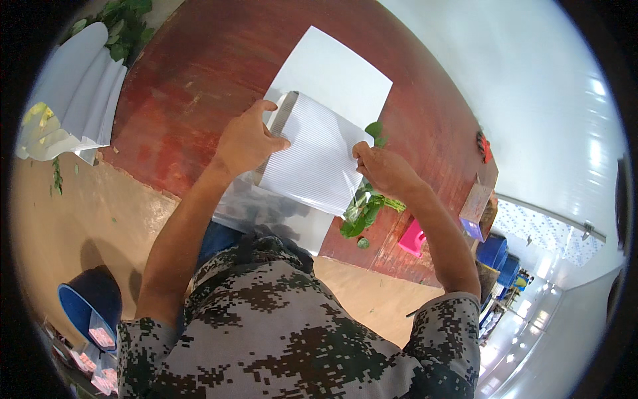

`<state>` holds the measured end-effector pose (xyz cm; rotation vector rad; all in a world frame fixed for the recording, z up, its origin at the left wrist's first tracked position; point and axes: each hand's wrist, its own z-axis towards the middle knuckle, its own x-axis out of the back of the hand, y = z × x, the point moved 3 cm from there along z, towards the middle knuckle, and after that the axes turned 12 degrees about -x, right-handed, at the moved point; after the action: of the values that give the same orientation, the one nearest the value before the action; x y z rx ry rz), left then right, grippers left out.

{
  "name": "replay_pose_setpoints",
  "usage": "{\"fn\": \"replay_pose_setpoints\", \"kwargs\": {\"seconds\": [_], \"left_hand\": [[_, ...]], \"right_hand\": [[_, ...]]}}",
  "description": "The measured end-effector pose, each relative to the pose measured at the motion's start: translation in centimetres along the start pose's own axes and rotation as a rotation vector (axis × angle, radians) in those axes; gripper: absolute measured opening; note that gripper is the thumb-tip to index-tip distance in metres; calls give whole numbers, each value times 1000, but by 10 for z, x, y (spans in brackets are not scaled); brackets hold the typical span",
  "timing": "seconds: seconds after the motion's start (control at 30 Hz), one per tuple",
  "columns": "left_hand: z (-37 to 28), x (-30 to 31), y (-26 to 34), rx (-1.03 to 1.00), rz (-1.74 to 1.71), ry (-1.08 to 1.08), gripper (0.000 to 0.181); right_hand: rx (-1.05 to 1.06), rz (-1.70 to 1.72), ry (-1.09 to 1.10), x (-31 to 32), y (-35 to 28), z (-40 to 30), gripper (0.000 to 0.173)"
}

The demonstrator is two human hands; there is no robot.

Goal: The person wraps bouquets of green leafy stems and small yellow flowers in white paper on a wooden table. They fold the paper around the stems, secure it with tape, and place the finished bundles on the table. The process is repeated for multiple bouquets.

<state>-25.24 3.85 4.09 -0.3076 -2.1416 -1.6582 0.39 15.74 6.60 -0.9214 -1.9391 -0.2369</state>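
A folded white corrugated cardboard sheet (pixel 314 154) lies in front of me, its ridges running across. My left hand (pixel 249 139) grips its left edge, thumb on top and index finger spread towards the far corner. At the right edge, my right hand (pixel 384 167) pinches the sheet with curled fingers. Green leaves (pixel 355 225) and a bunch of cut stems (pixel 394 203) stick out beside that hand; what the sheet encloses is hidden. Beneath lie a flat white sheet (pixel 339 75) and, nearer my body, a clear plastic sheet (pixel 279 212).
The worn red tabletop (pixel 199 60) bears a pink plastic object (pixel 412 238) by my right forearm. White-wrapped bundles (pixel 79 95) with leaves stand at the left edge. A dark bucket (pixel 94 304) sits on the floor at lower left. Blue barrels (pixel 493 252) are at the right.
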Motion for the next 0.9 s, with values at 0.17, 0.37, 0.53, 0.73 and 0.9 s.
{"fn": "replay_pose_setpoints", "kwargs": {"seconds": [0.17, 0.37, 0.53, 0.73, 0.9], "left_hand": [[3, 2, 2, 49, -11, -25, 69], [10, 3, 5, 34, 9, -47, 71], [11, 6, 8, 31, 78, -88, 73], [10, 10, 11, -27, 93, -84, 80], [15, 18, -5, -70, -6, 37, 73]], "right_hand": [[-142, 12, -93, 1, 10, 30, 34], [-445, 101, 150, 23, 59, 36, 37], [-465, 251, 729, 34, 44, 3, 37], [15, 181, 501, -37, -113, -18, 97], [-132, 80, 394, -35, -115, 13, 111]]}}
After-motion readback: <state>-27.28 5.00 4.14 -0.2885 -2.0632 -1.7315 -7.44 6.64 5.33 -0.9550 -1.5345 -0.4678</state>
